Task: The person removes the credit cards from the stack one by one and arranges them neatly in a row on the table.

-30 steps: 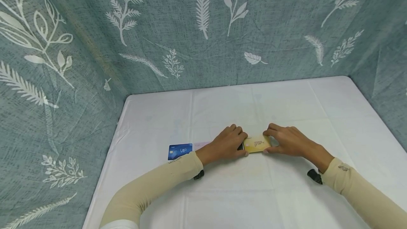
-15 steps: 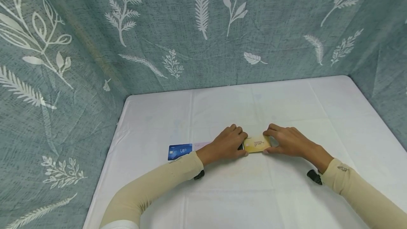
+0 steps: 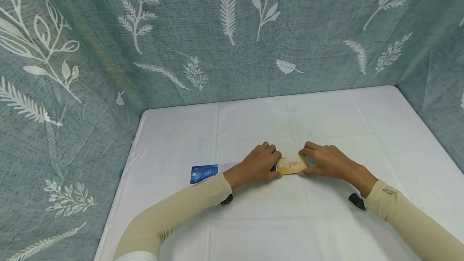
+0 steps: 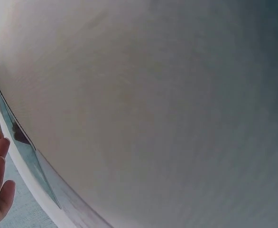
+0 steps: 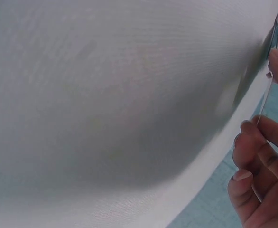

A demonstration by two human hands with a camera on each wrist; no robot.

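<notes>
A yellow card (image 3: pixel 292 164) is held between my two hands above the middle of the white table. My left hand (image 3: pixel 259 162) pinches its left end, thumb at the near edge and fingers at the far edge. The right end is pinched in the same way by my right hand (image 3: pixel 328 160). Seen edge-on in the right wrist view, the card (image 5: pixel 265 100) is a thin line between thumb and fingers. Beside my left fingers lies a dark card (image 3: pixel 273 167), mostly hidden by that hand; the left wrist view shows its glossy surface (image 4: pixel 23 137).
Left of my left hand, a blue VIP card (image 3: pixel 204 173) lies on the white table (image 3: pixel 253 228). A pale pink card (image 3: pixel 228 166) sits between it and my wrist, partly covered. Patterned green-grey curtains (image 3: pixel 174 23) stand behind and at the sides.
</notes>
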